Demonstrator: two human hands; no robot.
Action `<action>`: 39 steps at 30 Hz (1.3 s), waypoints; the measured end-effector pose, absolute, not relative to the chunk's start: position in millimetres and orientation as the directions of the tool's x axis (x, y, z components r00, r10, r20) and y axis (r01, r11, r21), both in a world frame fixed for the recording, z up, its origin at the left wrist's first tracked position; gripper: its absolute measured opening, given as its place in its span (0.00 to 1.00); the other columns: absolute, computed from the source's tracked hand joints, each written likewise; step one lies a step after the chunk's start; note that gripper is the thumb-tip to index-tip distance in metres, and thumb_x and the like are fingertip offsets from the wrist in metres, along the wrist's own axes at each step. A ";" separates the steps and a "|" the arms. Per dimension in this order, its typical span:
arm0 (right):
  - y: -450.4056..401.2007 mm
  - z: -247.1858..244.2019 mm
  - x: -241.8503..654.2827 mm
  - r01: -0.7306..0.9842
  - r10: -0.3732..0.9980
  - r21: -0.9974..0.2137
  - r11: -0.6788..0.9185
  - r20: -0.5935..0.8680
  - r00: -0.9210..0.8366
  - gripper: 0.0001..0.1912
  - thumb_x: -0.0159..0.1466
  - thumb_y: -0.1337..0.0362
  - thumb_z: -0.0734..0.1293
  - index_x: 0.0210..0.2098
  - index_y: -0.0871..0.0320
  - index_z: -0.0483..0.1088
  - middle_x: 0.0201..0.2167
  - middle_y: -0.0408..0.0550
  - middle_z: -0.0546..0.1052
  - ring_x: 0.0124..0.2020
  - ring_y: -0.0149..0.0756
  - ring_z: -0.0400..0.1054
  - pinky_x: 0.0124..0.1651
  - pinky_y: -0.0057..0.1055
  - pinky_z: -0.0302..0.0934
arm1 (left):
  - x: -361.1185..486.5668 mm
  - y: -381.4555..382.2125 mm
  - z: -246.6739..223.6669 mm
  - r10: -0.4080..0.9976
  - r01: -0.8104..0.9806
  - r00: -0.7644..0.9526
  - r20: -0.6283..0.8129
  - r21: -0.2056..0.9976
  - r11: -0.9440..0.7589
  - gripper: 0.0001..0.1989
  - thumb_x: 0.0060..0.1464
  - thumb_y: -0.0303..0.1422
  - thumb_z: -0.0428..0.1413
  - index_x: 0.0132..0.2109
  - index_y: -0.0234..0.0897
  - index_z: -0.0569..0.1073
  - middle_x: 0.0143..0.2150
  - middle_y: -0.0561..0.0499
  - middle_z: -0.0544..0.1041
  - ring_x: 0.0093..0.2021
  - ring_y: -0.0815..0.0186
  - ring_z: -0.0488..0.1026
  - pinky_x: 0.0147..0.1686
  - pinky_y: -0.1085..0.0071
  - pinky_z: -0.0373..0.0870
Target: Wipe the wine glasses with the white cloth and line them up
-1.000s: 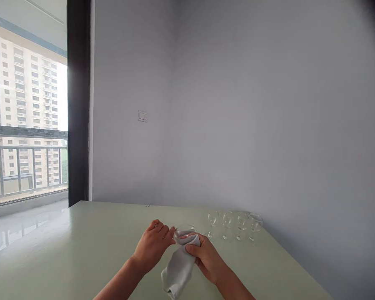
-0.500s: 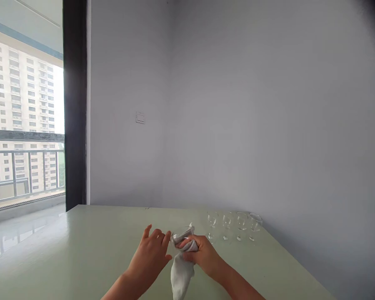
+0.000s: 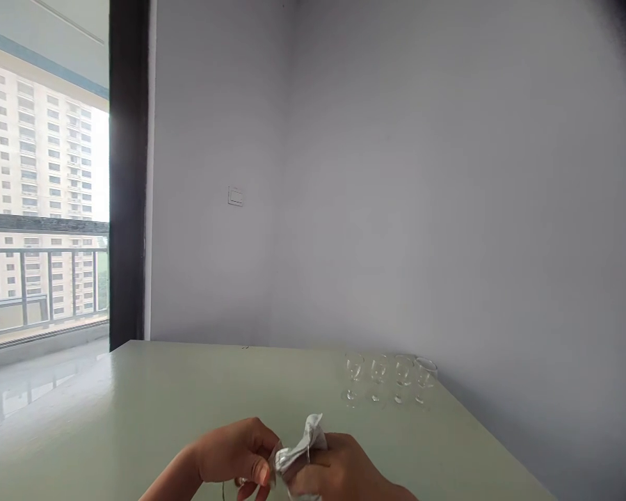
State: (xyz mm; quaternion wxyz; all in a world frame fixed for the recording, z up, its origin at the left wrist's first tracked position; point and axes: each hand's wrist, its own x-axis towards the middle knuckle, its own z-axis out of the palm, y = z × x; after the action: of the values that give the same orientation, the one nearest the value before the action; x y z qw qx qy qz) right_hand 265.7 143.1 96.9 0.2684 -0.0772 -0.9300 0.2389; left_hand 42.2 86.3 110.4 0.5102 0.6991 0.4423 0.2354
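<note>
Close to the table's near side, my left hand [image 3: 234, 449] is closed around the lower part of a clear stemmed glass [image 3: 273, 463], its fingers curled under. The glass lies tilted on its side between my hands, its bowl toward the right. In my right hand [image 3: 341, 472] is a white cloth [image 3: 309, 440], bunched at the bowl with one corner sticking up. My right fingers are wrapped round the cloth at the glass, and some of them are hidden. The cloth's lower end runs out of the picture.
Several clear stemmed glasses stand upright in a row at the table's far right, among them the leftmost glass [image 3: 353, 369]. The pale green table [image 3: 188, 390] meets a grey wall [image 3: 422, 209] behind. A window with a railing [image 3: 36, 285] is at the left.
Both hands have come lower and nearer to me. My left hand, open with raised fingers before, has closed on the glass. The cloth and glass moved down with my right hand.
</note>
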 end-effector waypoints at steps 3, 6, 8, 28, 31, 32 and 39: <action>145.9 97.4 269.0 0.049 0.556 -0.818 0.573 0.344 -0.757 0.09 0.50 0.69 0.69 0.32 0.55 0.77 0.34 0.44 0.80 0.36 0.36 0.72 0.38 0.27 0.60 | 61.0 79.9 116.1 0.946 0.687 0.228 0.230 0.650 -0.324 0.22 0.51 0.53 0.50 0.40 0.39 0.73 0.34 0.49 0.77 0.33 0.63 0.71 0.34 0.67 0.64; 146.6 95.3 267.0 -0.051 0.770 -0.994 0.097 0.107 -0.630 0.10 0.46 0.65 0.73 0.30 0.57 0.75 0.29 0.44 0.78 0.30 0.34 0.69 0.31 0.27 0.59 | 80.8 73.3 122.2 0.837 0.940 0.187 0.514 0.153 -0.304 0.19 0.50 0.40 0.58 0.49 0.42 0.70 0.40 0.48 0.77 0.41 0.57 0.69 0.46 0.56 0.60; 143.6 91.8 264.3 -0.168 0.768 -0.975 -0.147 -0.005 -0.640 0.15 0.43 0.60 0.75 0.30 0.57 0.74 0.22 0.42 0.74 0.22 0.30 0.64 0.26 0.26 0.57 | 86.7 70.2 125.8 0.832 0.957 0.237 0.502 0.028 -0.289 0.15 0.49 0.36 0.58 0.45 0.40 0.72 0.36 0.49 0.77 0.37 0.57 0.69 0.42 0.58 0.62; 129.9 96.7 278.0 -0.071 0.720 -0.981 0.179 0.180 -0.671 0.15 0.48 0.58 0.74 0.33 0.56 0.75 0.36 0.48 0.79 0.38 0.42 0.71 0.40 0.32 0.60 | 75.2 63.2 106.7 0.556 0.880 0.460 0.692 -0.270 -0.391 0.11 0.55 0.28 0.51 0.47 0.37 0.68 0.26 0.53 0.76 0.25 0.67 0.68 0.28 0.68 0.61; 133.2 97.1 282.3 -0.080 0.514 -0.896 0.436 0.322 -0.795 0.12 0.53 0.60 0.71 0.38 0.52 0.76 0.41 0.46 0.78 0.45 0.42 0.70 0.46 0.32 0.60 | 71.4 61.3 107.9 0.737 0.894 0.345 0.581 0.037 -0.447 0.09 0.54 0.36 0.54 0.43 0.40 0.71 0.24 0.54 0.75 0.24 0.67 0.68 0.25 0.70 0.58; 134.6 98.2 284.0 -0.086 0.426 -0.844 0.529 0.352 -0.833 0.12 0.56 0.60 0.69 0.41 0.50 0.75 0.43 0.45 0.78 0.46 0.40 0.70 0.47 0.31 0.59 | 70.8 60.4 110.7 0.809 0.875 0.306 0.502 0.186 -0.446 0.08 0.52 0.37 0.56 0.40 0.40 0.73 0.23 0.55 0.74 0.25 0.68 0.67 0.26 0.71 0.58; 134.2 129.5 293.3 0.014 0.094 -0.197 0.980 0.406 -0.909 0.13 0.63 0.59 0.60 0.45 0.47 0.73 0.32 0.40 0.79 0.31 0.34 0.70 0.35 0.28 0.59 | 68.3 64.2 101.5 0.920 0.215 0.372 -0.122 0.976 0.042 0.22 0.37 0.51 0.61 0.28 0.33 0.77 0.14 0.58 0.63 0.15 0.76 0.55 0.16 0.76 0.49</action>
State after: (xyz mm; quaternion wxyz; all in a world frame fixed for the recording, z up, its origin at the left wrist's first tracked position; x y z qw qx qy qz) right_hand 293.3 134.2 129.5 0.2114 -0.0279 -0.9723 0.0952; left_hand 68.3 64.2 101.5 0.5549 0.6148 0.4616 0.3178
